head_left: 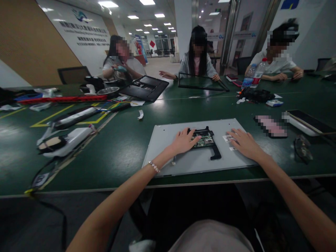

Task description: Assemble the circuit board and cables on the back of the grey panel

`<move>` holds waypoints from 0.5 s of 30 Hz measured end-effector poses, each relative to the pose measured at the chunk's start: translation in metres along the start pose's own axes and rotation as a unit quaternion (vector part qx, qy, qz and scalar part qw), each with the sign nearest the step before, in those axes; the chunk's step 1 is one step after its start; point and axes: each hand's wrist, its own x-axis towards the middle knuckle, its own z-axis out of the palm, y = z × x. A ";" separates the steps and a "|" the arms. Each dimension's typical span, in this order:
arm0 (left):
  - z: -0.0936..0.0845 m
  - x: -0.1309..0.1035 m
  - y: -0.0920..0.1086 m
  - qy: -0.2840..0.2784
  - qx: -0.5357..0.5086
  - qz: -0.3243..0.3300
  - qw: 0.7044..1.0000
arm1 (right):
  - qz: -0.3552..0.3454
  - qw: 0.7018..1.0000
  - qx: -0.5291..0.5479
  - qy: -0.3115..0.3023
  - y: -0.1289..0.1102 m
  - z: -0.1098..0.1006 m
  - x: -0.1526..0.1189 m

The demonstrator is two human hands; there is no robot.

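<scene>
A flat, light-grey panel lies on the green table in front of me, near its front edge. On its middle sits a black plastic bracket around a green circuit board. My left hand rests with fingers spread over the left part of the bracket and board, hiding some of both. My right hand lies flat with fingers apart on the panel's right side, beside white labels. Neither hand holds anything.
Phones lie to the right. Bottles stand farther back. Across the table one person holds a black frame; a black panel lies left of it. Cables and white devices cover the left side.
</scene>
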 end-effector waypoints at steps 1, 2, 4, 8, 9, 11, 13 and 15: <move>-0.001 -0.001 0.000 0.000 -0.006 -0.005 1.000 | 0.000 1.000 0.000 0.000 0.000 0.000 0.000; -0.003 -0.003 0.001 -0.002 -0.015 -0.011 1.000 | -0.001 1.000 0.000 -0.001 0.000 -0.001 0.001; -0.008 -0.008 0.003 0.001 -0.031 -0.029 0.999 | -0.001 1.000 -0.002 -0.003 -0.001 -0.001 0.001; -0.014 -0.029 0.006 0.009 -0.047 -0.065 0.997 | -0.001 1.000 -0.003 -0.006 -0.001 -0.002 0.001; -0.014 -0.035 0.007 0.012 -0.047 -0.071 0.996 | -0.001 1.000 -0.003 -0.005 0.000 -0.001 0.001; -0.012 -0.045 0.010 0.022 -0.041 -0.083 0.995 | -0.002 1.000 -0.002 -0.003 0.000 -0.001 0.000; -0.009 -0.052 0.014 0.037 -0.027 -0.090 0.995 | -0.001 1.000 -0.003 -0.001 0.000 -0.001 0.000; -0.007 -0.056 0.022 0.042 -0.008 -0.087 0.995 | 0.001 1.000 -0.005 -0.001 0.000 -0.001 0.000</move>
